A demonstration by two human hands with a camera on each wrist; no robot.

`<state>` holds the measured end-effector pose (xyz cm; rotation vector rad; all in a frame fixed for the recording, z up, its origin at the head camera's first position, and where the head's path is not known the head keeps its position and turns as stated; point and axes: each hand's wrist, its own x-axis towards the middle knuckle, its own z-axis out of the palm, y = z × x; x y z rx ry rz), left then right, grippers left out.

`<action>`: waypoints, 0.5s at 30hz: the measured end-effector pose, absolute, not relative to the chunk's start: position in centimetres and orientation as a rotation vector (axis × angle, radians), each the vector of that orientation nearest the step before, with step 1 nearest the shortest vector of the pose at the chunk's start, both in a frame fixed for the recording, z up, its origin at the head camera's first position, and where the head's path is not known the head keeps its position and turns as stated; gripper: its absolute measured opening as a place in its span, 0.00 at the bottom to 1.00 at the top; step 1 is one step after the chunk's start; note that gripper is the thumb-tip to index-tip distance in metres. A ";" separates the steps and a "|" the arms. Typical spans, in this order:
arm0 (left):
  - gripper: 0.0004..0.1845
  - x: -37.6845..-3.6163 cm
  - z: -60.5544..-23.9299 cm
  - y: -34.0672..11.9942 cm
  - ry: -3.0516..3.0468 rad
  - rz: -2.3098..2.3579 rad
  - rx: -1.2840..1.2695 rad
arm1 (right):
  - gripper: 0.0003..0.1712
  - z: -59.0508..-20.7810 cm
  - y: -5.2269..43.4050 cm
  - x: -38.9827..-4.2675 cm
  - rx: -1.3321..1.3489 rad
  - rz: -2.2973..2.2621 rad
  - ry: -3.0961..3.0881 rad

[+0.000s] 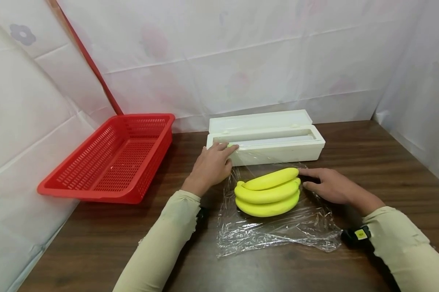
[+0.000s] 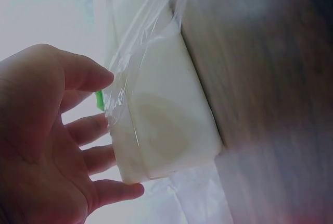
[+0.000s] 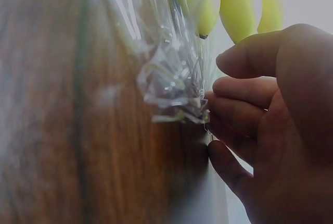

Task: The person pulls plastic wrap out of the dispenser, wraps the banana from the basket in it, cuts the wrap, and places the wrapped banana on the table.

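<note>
A bunch of yellow bananas (image 1: 268, 194) lies on a sheet of clear plastic wrap (image 1: 266, 241) spread on the table. Behind it stands a white box (image 1: 281, 153) with its lid raised and a pale roll inside; the wrap reaches up to its front edge. My left hand (image 1: 213, 164) rests at the box's left end, fingers loosely bent by a small green piece (image 2: 99, 100). In the left wrist view its fingertips touch the box edge. My right hand (image 1: 330, 185) lies beside the right-hand banana tips, fingers relaxed, close to crumpled wrap (image 3: 171, 86) in the right wrist view.
A red plastic basket (image 1: 146, 176) with slotted sides stands to the left on the brown wooden table (image 1: 131, 243). White patterned sheeting (image 1: 241, 61) hangs behind the table and along both sides, with a red strip (image 1: 91, 61) at the back left.
</note>
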<state>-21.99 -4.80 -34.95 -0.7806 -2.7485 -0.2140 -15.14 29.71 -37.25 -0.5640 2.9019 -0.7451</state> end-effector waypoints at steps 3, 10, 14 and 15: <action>0.25 -22.0 -35.0 -5.0 -2.744 -0.233 -0.779 | 0.30 -37.4 29.7 -15.1 -0.564 -0.745 2.899; 0.25 -22.1 -35.2 -5.3 -2.705 -0.246 -0.803 | 0.30 -37.4 29.8 -15.1 -0.568 -0.757 2.895; 0.24 -22.1 -35.2 -5.5 -2.685 -0.267 -0.804 | 0.30 -37.3 29.9 -15.1 -0.574 -0.757 2.892; 0.24 -22.2 -35.2 -5.6 -2.677 -0.269 -0.799 | 0.30 -37.3 29.9 -15.1 -0.577 -0.757 2.890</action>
